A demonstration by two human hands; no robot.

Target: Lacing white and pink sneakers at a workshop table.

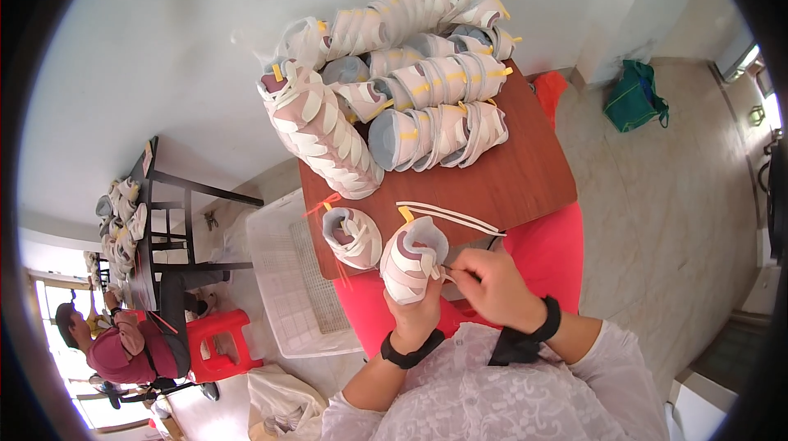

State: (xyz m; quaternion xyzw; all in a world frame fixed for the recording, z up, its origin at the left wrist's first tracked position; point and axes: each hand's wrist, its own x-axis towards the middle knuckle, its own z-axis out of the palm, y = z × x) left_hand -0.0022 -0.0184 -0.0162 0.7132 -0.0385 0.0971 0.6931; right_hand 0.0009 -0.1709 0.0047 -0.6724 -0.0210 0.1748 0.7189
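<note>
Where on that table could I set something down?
The reddish-brown wooden table is bare along its right side, between the stacked pinkish white shoe uppers and the edge. A narrower strip lies between the front stack and the long white lacing. Stacks crowd the far and left parts; one loose upper takes the near left corner.

A reddish-brown wooden desk (533, 166) spreads ahead of the right fingers (472, 264). Farther ahead of them, rows of nested pale shoes (447, 80) cover it, with a long stack (320, 133) ahead to their left. White laces (454, 214) lie just ahead; left of the fingers sits a single shoe (355, 244).
</note>
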